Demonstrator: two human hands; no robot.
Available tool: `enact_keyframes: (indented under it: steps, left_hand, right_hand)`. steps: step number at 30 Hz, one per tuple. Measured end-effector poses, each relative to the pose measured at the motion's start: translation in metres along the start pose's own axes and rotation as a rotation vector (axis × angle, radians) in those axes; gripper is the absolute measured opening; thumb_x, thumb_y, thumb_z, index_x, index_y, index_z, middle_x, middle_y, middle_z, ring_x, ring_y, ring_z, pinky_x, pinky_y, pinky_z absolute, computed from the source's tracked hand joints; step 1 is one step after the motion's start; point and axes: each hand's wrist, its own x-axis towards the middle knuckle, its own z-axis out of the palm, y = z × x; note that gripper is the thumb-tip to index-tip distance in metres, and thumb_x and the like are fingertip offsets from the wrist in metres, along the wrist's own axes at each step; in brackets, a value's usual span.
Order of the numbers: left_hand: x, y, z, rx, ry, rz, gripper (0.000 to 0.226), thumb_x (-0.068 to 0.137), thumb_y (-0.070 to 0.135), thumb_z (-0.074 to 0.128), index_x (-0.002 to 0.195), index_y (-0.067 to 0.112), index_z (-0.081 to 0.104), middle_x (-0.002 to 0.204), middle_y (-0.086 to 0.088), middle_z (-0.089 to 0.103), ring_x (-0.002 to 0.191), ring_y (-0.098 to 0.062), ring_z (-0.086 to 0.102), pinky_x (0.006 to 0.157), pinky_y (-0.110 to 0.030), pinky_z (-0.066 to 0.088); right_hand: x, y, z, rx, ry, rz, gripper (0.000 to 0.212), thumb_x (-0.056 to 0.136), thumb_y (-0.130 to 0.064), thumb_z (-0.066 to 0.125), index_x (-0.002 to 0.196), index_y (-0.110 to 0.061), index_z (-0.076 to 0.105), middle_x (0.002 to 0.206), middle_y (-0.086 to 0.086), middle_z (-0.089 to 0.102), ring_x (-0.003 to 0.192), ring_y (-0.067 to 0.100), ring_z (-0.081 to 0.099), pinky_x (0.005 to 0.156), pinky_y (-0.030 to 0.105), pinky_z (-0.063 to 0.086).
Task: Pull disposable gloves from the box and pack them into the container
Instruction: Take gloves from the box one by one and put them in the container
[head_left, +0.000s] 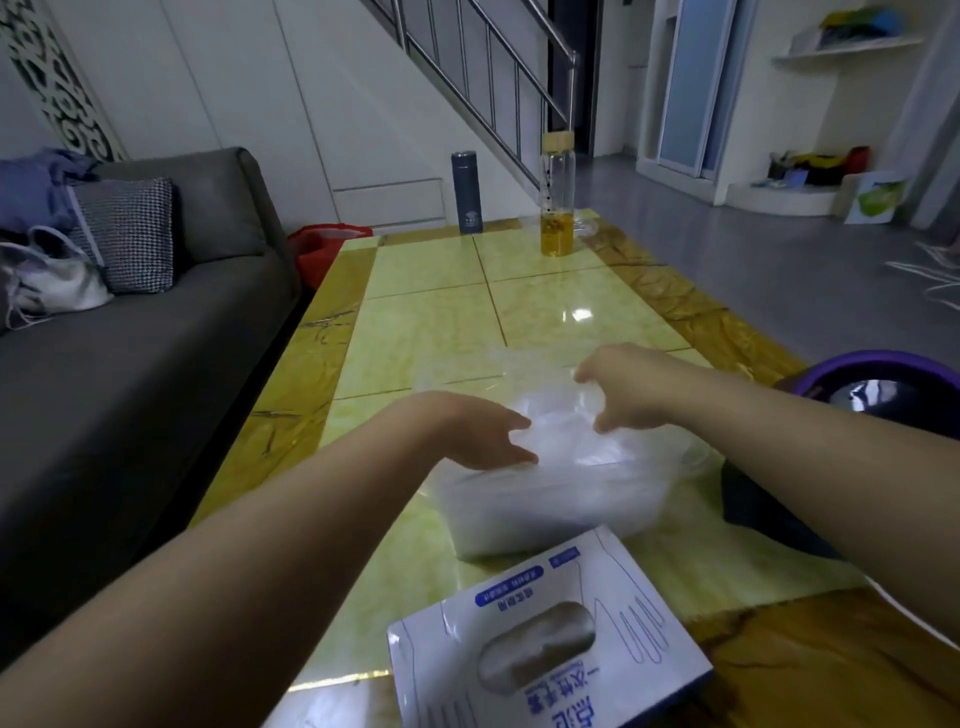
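A white and blue glove box (545, 644) lies near the table's front edge, its oval opening facing up. Just beyond it stands a clear plastic container (524, 514) heaped with thin transparent gloves (566, 447). My left hand (478, 431) reaches in from the left, its fingers straight and touching the glove pile. Over the container's far side, my right hand (623, 389) has its fingers curled down, pinching the clear glove film. The film blurs where the fingertips meet it.
The yellow-green tiled table (431, 322) carries a dark flask (467, 192) and a glass bottle of amber liquid (558, 197) at its far end. A grey sofa (156, 338) runs along the left. A purple-rimmed basin (883, 384) sits at the right.
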Motion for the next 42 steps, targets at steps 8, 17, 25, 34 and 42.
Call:
enact_keyframes:
  steps: [8,17,25,34,42]
  left_hand:
    - [0.029,0.0,0.013,0.066,-0.146,0.034,0.059,0.102,0.039,0.035,0.152,0.026,0.009,0.159,-0.003,0.014,0.144,-0.022,0.02,0.115,-0.035,0.016]
    - [0.055,0.002,0.034,-0.052,-0.204,-0.085,0.057,0.103,0.046,0.01,0.153,0.018,0.007,0.16,-0.004,0.008,0.145,-0.022,0.01,0.112,-0.03,0.011]
    - [0.032,-0.001,0.023,-0.097,-0.061,0.018,0.054,0.102,0.038,0.036,0.15,0.017,0.024,0.156,-0.005,0.026,0.141,-0.022,0.027,0.112,-0.034,0.02]
    - [-0.077,-0.009,0.036,-0.416,0.703,0.313,0.013,0.093,0.02,0.057,0.099,0.024,0.067,0.093,0.014,0.059,0.081,0.001,0.057,0.068,-0.008,0.043]
    - [-0.114,0.015,0.12,-0.149,0.166,0.192,0.029,0.093,0.042,0.05,0.115,0.032,0.066,0.12,0.003,0.047,0.108,-0.018,0.047,0.094,-0.032,0.041]
  right_hand:
    - [0.011,-0.017,0.009,-0.088,-0.035,-0.276,0.085,0.078,-0.036,0.075,0.148,-0.021,0.03,0.143,0.001,0.032,0.119,0.024,0.048,0.095,0.035,0.046]
    - [0.041,-0.012,0.039,-0.128,-0.461,-0.212,0.111,0.079,-0.032,0.075,0.152,-0.025,-0.008,0.16,0.004,-0.002,0.144,0.03,0.014,0.102,0.036,0.036]
    - [0.031,-0.016,0.035,-0.04,-0.45,-0.226,0.071,0.093,-0.027,0.059,0.151,-0.023,0.02,0.154,0.006,0.028,0.133,0.027,0.04,0.093,0.028,0.041]
    - [-0.079,-0.022,0.002,0.177,0.398,-0.532,0.018,0.091,-0.034,0.057,0.104,-0.027,0.068,0.09,-0.017,0.057,0.07,-0.005,0.044,0.069,0.02,0.04]
    - [-0.11,-0.044,0.074,-0.11,-0.136,-0.538,0.025,0.094,-0.032,0.049,0.091,-0.019,0.07,0.094,-0.002,0.062,0.083,0.017,0.057,0.072,0.038,0.049]
